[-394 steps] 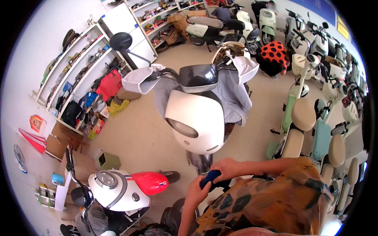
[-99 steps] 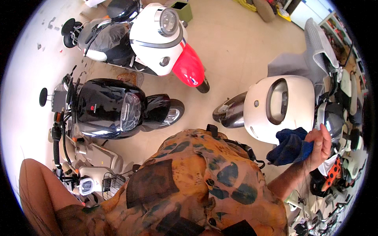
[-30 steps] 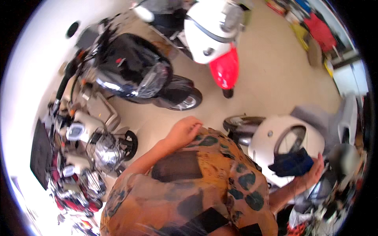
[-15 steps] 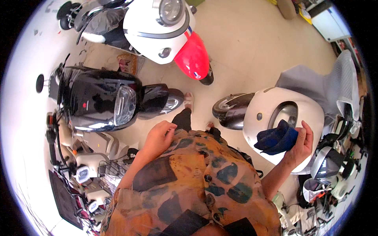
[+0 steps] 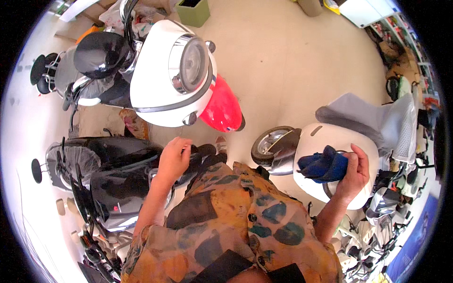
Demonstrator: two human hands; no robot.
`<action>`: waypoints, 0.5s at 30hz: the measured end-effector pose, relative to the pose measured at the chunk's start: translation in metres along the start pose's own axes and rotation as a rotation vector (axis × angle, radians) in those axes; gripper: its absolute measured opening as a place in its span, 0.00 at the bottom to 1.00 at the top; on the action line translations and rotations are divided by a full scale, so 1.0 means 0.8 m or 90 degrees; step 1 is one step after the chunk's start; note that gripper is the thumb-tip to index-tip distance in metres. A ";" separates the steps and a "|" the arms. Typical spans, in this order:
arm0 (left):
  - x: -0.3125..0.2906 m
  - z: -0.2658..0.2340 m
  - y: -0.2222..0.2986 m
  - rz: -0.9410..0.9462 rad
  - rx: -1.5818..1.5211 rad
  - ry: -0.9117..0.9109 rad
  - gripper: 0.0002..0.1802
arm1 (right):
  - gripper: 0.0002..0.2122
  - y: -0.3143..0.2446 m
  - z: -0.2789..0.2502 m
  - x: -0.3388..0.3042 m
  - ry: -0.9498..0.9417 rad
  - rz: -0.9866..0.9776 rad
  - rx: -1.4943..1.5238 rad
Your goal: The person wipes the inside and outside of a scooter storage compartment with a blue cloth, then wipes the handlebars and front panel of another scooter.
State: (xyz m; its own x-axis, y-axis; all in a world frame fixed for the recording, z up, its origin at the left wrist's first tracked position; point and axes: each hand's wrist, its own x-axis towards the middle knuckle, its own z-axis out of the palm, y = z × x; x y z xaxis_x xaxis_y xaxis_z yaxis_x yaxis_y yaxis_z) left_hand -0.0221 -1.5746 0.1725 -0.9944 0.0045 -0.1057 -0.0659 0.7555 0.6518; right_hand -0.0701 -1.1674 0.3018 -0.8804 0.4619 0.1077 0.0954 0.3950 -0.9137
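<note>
My right hand (image 5: 356, 173) grips a crumpled dark blue cloth (image 5: 323, 166) between thumb and fingers. It is held over the front of a cream scooter (image 5: 311, 142), covering part of its round headlight; I cannot tell whether cloth and scooter touch. My left hand (image 5: 174, 158) is in front of my body with its fingers curled in, and nothing shows in it. Nearest to that hand is a glossy black scooter (image 5: 120, 188) on the left. Beyond it stands a white scooter (image 5: 155, 89) with a red front mudguard (image 5: 222, 106) and a big round headlight (image 5: 192, 63).
A green bin (image 5: 194, 13) stands at the far side. Grey covering (image 5: 351, 111) lies over the cream scooter's seat area. Several more scooters crowd the lower right, and shelves (image 5: 415, 42) line the far right. Pale tiled floor (image 5: 283, 61) runs between the scooters.
My view has shifted, so the white-and-red scooter sits lower and the green bin now shows. My left hand has risen slightly; my right hand still holds the cloth by the cream scooter.
</note>
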 end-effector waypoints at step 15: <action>0.072 -0.059 0.022 0.098 -0.011 0.201 0.09 | 0.07 -0.025 0.099 0.100 -0.127 -0.044 0.019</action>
State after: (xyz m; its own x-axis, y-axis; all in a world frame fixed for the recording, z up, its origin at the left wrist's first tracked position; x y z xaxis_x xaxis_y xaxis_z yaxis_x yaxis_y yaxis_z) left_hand -0.0843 -1.5919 0.2129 -0.9692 -0.0879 0.2303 0.0876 0.7506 0.6549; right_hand -0.1793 -1.2012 0.2980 -0.9592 0.2672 0.0930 0.0211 0.3954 -0.9183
